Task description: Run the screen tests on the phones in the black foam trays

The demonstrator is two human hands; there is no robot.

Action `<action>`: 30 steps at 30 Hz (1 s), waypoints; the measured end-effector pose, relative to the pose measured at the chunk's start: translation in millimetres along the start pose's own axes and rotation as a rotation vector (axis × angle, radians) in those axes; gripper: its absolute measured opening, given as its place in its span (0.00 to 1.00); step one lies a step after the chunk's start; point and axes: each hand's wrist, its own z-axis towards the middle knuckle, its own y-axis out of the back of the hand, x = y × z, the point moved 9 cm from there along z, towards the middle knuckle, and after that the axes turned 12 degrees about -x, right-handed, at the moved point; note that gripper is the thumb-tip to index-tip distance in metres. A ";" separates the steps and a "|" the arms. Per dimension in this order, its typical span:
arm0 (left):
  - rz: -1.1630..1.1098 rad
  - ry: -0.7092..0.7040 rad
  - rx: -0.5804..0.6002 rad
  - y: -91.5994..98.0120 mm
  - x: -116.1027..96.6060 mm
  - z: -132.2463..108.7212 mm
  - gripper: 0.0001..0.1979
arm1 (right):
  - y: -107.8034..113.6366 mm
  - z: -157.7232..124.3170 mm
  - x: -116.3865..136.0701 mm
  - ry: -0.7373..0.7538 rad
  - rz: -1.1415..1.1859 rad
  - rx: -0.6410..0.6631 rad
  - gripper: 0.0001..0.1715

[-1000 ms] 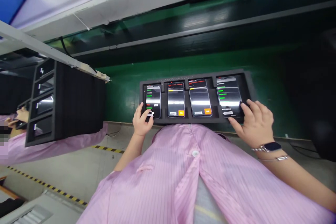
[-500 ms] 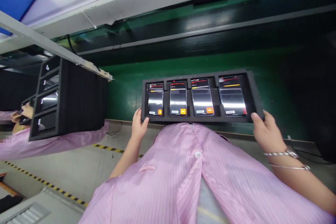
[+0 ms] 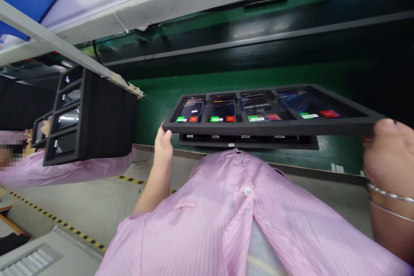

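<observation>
Black foam tray (image 3: 268, 126) held tilted above the green counter (image 3: 155, 112).
Four phones (image 3: 222, 110) sit in separate slots, screens lit, each with green and red marks. One second tray (image 3: 249, 141) lies directly below. Right hand (image 3: 162, 144) and left hand (image 3: 388, 151) are curled, pinching opposite tray ends.

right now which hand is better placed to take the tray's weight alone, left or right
Probably the right hand: it seems to wrap the end of the black foam tray in a broad grip, while the left hand shows contact only at its fingertips, under the opposite corner.
</observation>
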 end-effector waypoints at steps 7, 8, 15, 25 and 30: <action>0.265 -0.012 0.028 -3.1 36.4 -41.1 0.39 | -35.3 -27.2 -32.3 -0.189 -0.020 0.120 0.36; 0.322 -0.018 0.070 -6.9 46.0 -50.5 0.42 | -47.2 -35.3 -39.6 -0.183 -0.038 0.166 0.37; 0.572 -0.349 0.194 -20.0 42.4 -78.4 0.37 | -53.0 -59.6 15.7 0.402 0.036 0.043 0.54; 0.598 -0.556 0.262 -59.7 -9.0 -85.7 0.34 | -99.2 -145.9 130.3 0.934 0.092 0.305 0.28; 0.537 -0.623 0.376 -106.8 -22.0 -95.9 0.29 | -91.4 -133.7 108.4 0.902 0.045 0.270 0.34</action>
